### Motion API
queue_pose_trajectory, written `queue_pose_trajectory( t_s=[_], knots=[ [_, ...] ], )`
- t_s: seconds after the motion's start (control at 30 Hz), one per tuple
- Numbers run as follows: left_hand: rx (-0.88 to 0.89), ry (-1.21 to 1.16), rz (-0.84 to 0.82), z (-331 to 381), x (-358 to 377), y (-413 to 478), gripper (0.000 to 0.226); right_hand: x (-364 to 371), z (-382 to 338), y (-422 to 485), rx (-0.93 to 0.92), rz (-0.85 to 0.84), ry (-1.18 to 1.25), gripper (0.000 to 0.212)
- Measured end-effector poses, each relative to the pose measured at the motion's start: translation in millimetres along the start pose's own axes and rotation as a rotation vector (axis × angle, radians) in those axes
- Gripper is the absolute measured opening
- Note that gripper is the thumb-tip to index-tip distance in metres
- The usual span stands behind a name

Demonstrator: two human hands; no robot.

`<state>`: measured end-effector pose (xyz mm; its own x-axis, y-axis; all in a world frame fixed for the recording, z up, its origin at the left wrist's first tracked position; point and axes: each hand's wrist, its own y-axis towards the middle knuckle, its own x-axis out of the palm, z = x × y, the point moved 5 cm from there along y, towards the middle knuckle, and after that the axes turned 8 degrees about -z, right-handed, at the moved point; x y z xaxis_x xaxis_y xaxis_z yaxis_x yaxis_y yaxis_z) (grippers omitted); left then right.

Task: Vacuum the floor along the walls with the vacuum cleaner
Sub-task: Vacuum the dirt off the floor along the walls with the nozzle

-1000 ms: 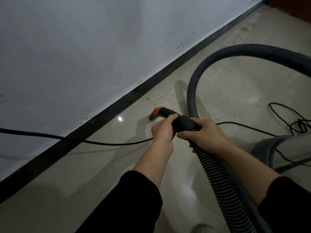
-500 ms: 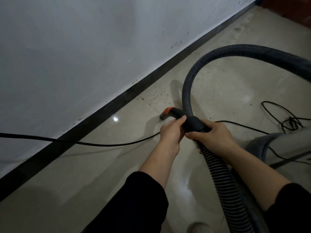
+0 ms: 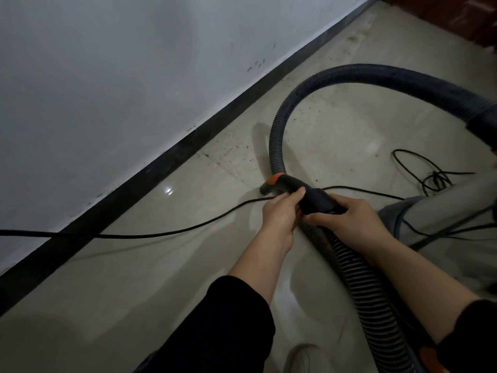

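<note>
Left hand (image 3: 279, 214) and right hand (image 3: 349, 220) are being clenched around the black cuff (image 3: 317, 201) of the ribbed hose (image 3: 349, 267), at frame centre.

The vacuum cleaner's dark ribbed hose (image 3: 277, 125) arcs over the speckled beige floor (image 3: 161, 278). Its black handle (image 3: 314, 197), ringed in orange, lies low near the white wall (image 3: 107, 76). The grey canister (image 3: 441, 211) sits to the right.

Black sleeves (image 3: 223, 327), bare forearms.
</note>
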<state>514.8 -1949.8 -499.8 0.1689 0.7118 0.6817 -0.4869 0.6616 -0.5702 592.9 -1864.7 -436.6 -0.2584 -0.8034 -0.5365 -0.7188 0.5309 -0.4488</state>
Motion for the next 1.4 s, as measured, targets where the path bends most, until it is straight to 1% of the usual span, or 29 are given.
queue_pose_trajectory(
  t_s=[0.2,0.33,0.43,0.57,0.7,0.83,0.97,1.2,1.4],
  knots=[
    [-0.013,0.005,-0.001,-12,8,2,0.035,-11,11,-3,-0.011,0.028,-0.018,0.043],
    [-0.008,0.008,-0.021,-9,8,5,0.027,-9,10,1,-0.012,0.048,-0.024,0.039],
    [0.011,0.002,-0.025,-2,5,8,0.026,-5,8,9,-0.008,0.05,-0.034,0.038],
    [0.049,-0.012,-0.03,11,-2,11,0.027,2,-2,21,-0.013,0.029,-0.046,0.041],
    [0.083,-0.053,-0.032,27,-9,12,0.028,12,-19,30,-0.035,0.012,-0.016,0.037],
    [0.108,-0.081,-0.009,37,-18,13,0.017,25,-33,32,-0.02,-0.064,0.024,0.034],
    [0.126,-0.076,0.015,41,-25,13,0.023,28,-41,30,-0.009,-0.105,0.044,0.033],
    [0.15,-0.061,0.04,51,-33,17,0.028,39,-46,40,-0.035,-0.085,0.068,0.035],
    [0.191,-0.065,0.061,64,-43,28,0.032,46,-61,52,-0.069,-0.11,0.052,0.034]
  ],
)
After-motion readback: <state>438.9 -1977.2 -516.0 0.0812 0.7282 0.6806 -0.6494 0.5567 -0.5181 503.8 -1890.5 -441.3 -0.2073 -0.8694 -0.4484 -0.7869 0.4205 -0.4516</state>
